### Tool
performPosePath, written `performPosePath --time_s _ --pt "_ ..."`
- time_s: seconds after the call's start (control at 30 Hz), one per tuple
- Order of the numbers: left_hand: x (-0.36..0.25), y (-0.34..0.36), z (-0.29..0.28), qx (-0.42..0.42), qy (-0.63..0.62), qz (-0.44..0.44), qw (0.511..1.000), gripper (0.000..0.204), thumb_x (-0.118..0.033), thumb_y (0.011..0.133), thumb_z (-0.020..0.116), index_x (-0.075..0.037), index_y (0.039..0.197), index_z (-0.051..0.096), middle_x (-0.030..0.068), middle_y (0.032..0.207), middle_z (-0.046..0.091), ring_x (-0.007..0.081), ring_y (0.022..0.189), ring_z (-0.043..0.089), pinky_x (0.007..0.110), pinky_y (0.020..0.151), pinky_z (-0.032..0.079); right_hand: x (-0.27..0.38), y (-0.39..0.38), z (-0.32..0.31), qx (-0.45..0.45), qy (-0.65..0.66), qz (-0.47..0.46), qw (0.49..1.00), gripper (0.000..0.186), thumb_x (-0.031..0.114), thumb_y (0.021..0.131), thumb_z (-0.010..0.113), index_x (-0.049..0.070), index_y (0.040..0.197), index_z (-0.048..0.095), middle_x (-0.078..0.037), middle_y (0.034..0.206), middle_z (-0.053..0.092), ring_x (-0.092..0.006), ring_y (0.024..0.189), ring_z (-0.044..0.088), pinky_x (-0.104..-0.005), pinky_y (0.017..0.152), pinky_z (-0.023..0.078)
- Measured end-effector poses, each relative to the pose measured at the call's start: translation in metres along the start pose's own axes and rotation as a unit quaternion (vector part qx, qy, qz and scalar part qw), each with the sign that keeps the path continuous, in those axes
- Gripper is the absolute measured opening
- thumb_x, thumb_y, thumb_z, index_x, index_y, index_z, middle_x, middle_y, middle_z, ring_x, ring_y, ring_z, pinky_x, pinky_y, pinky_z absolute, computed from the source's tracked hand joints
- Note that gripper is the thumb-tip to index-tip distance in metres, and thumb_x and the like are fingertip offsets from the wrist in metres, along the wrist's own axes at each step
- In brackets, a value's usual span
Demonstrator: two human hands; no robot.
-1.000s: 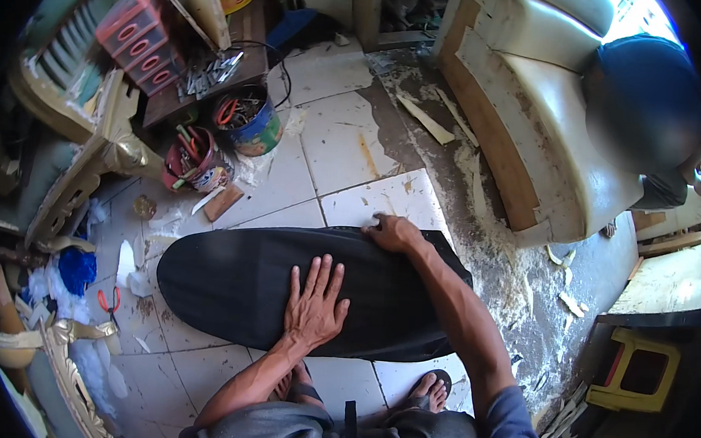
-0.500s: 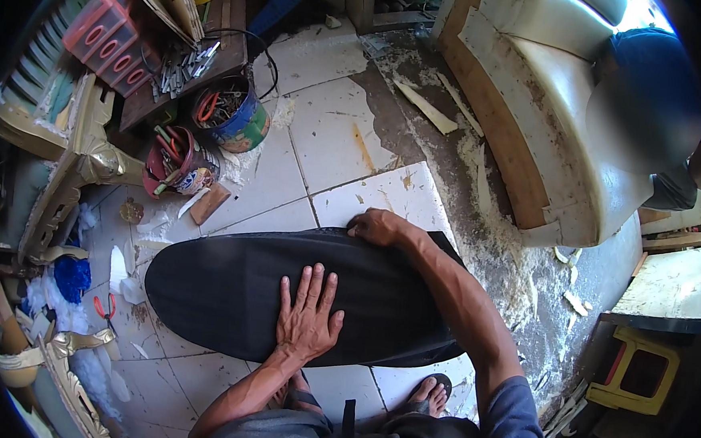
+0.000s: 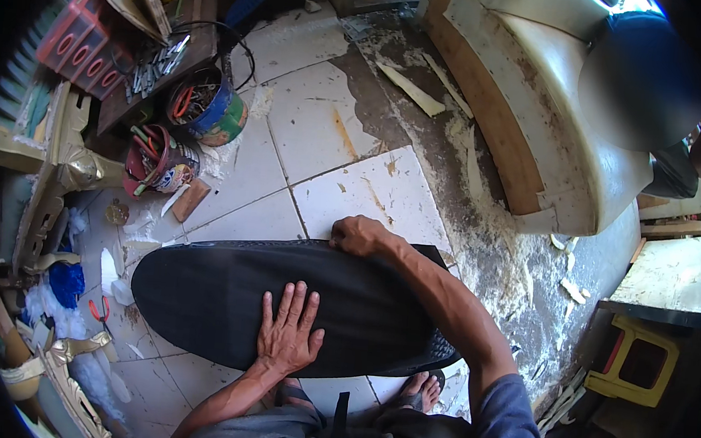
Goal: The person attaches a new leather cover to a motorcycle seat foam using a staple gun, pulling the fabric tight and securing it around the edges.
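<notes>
A long black fabric-covered piece, rounded at its left end, lies across the floor in front of my feet. It looks like an upholstered cushion or padded panel; which one I cannot tell. My left hand rests flat on its upper face, fingers spread. At the far edge, my right hand has its fingers curled over the black cover, gripping it; the fingertips are partly hidden. A strip of textured side shows along that far edge, and another at the right end.
Two tubs of tools stand at the far left beside a low wooden table. Carved furniture frames and red-handled pliers lie at left. A pale sofa stands far right, a person beside it. Foam scraps litter the floor.
The black piece has come slightly nearer to me and tipped, showing more of its far side. My right hand has shifted left along with it; my left hand stays flat on top.
</notes>
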State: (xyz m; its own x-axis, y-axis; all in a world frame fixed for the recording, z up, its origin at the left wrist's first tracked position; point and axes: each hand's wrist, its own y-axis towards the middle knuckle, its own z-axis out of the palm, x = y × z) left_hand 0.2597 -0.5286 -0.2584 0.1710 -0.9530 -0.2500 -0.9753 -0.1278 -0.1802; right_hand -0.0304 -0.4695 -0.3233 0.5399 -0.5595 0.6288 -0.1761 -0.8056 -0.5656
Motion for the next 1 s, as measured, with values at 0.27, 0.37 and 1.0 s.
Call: performPosePath --time_s 0.27,0.37,1.0 --pt "0.000 0.004 -0.001 0.012 0.013 0.000 1.000 0.070 -0.041 0.099 0.041 -0.009 0.159 0.025 0.0205 0.165 0.019 0.0386 0.153 0.016 0.065 0.119 0.007 0.005 0.005 0.004 -0.029 0.024 -0.081 0.996 0.034 0.024 0.099 0.053 0.009 0.128 0.063 -0.020 0.119 0.069 -0.0370 0.114 0.063 -0.0449 0.096 0.050" --pt "-0.001 0.000 0.000 0.010 0.008 -0.002 1.000 0.070 -0.041 0.099 0.041 -0.009 0.159 0.025 0.0206 0.165 0.019 0.0385 0.153 0.016 0.065 0.119 0.007 0.018 0.005 -0.015 0.048 0.038 -0.018 0.998 0.032 0.025 0.095 0.058 0.010 0.121 0.069 -0.018 0.117 0.070 -0.0356 0.113 0.064 -0.0436 0.096 0.050" --pt "-0.004 0.002 -0.001 -0.003 0.014 -0.006 1.000 0.068 -0.040 0.099 0.044 -0.011 0.159 0.027 0.0176 0.166 0.019 0.0349 0.154 0.016 0.064 0.119 0.011 0.002 0.010 0.007 -0.024 -0.035 -0.073 0.996 0.031 0.025 0.097 0.056 0.008 0.119 0.068 -0.018 0.122 0.066 -0.0365 0.120 0.059 -0.0453 0.100 0.049"
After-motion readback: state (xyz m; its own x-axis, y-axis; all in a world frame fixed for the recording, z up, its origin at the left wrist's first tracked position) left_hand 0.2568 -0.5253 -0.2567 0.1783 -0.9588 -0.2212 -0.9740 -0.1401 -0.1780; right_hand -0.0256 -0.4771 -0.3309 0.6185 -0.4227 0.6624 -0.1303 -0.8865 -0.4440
